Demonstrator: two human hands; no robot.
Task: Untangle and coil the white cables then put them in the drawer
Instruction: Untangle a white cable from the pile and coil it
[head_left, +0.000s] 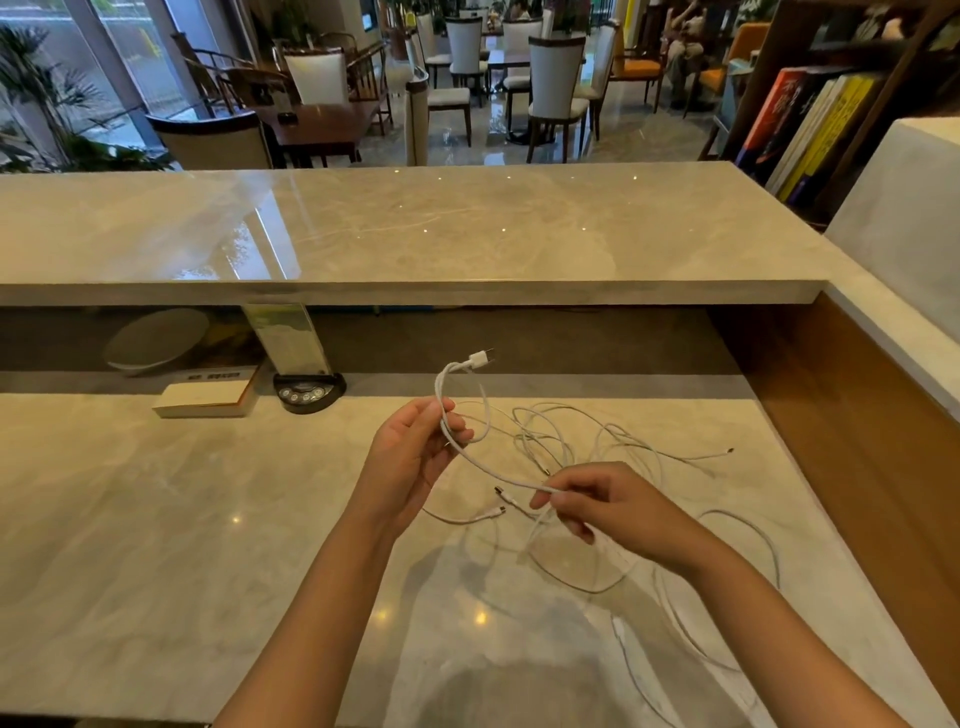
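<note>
Above the marble desk (156, 519), left hand (410, 457) with fingers curled round a loop of white cable (483, 470), plug end (480, 359) raised; right hand (597, 506) pinching the same strand. Remaining white cables (597, 441) tangled on the desk beside the wooden side wall (857, 415); bare marble leftward.

No text could be read with certainty. Large characters were printed on the spine of an orange book (775, 111) on the far right shelf, but they were too blurred to be made out. A dark printed strip was seen on the flat white box (208, 399) at the far left of the desk (156, 519), likewise illegible.
</note>
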